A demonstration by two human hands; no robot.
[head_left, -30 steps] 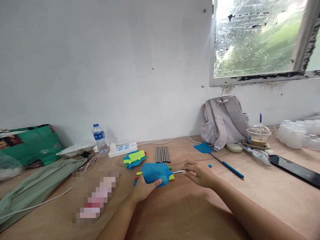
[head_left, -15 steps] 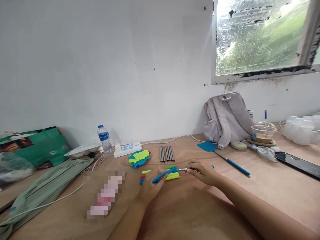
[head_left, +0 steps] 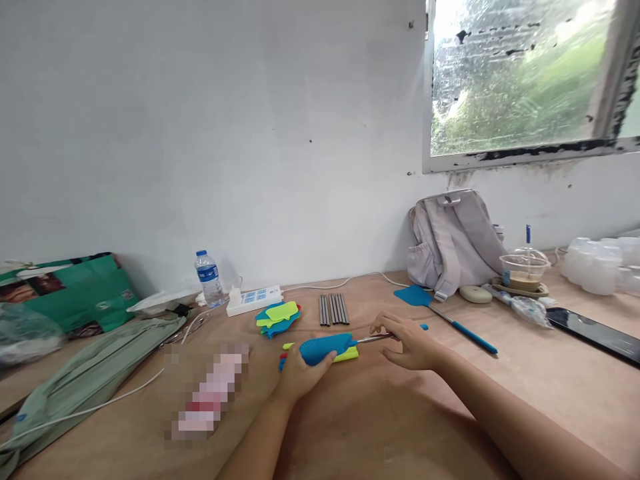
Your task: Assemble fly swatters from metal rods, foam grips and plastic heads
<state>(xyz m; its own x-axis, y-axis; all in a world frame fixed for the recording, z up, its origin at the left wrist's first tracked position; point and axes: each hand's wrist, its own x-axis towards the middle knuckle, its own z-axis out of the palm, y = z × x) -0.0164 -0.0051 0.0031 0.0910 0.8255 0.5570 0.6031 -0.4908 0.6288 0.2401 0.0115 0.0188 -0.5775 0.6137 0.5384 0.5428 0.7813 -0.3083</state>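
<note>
A fly swatter with a blue paddle and a thin metal rod spans my two hands. My left hand is closed on the paddle, its thumb along the lower edge. Around the rod and handle, my right hand is loosely curled, with the thumb held away from the metal. The blue handle tip shows past the back of that hand. Under the paddle lie several coloured handles, among them a yellow handle, partly hidden. Behind them are stacked swatter paddles and a row of metal tubes.
Another blue fly swatter lies at the right, before a grey backpack. A water bottle and a power strip stand by the wall. A black phone, a drink cup and green cloth flank the work area.
The paddle has turned so its broad face now shows in my left hand. My right hand has loosened its pinch and shifted along the rod, baring more metal.
</note>
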